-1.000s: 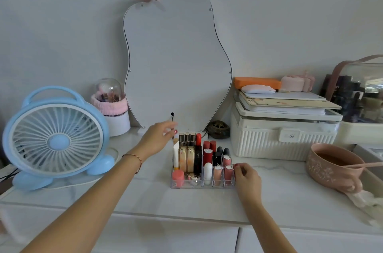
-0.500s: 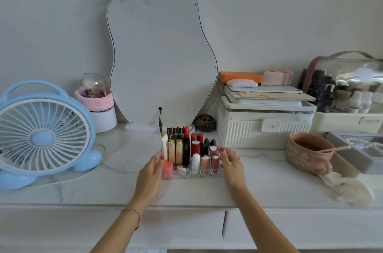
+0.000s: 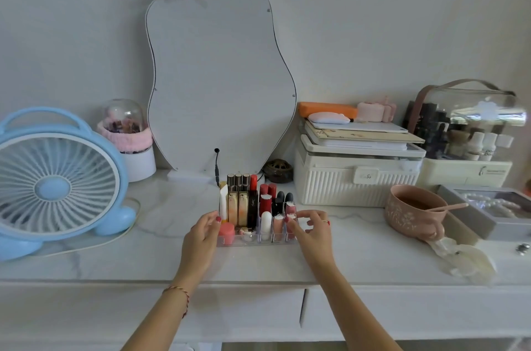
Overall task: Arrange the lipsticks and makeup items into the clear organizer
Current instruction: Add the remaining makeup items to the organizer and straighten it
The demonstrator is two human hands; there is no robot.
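At the marble surface [image 3: 359,253], my left hand [image 3: 201,238] rests against the left end wall of the clear organizer [image 3: 255,241], fingers loosely curved, thumb by the pink pot [image 3: 227,232]. My right hand [image 3: 311,232] flanks the right end, fingertips [image 3: 288,219] pinching the cap of the nearest pink lipstick [image 3: 290,224] in the front row. The tray stands in front of the mirror [image 3: 221,77], its slots packed with upright tubes. I judge it light, rigid and slick-walled, and the tall tubes at the back top-heavy. The best grip is low on both end walls, keeping it level, as any tilt could topple the load.
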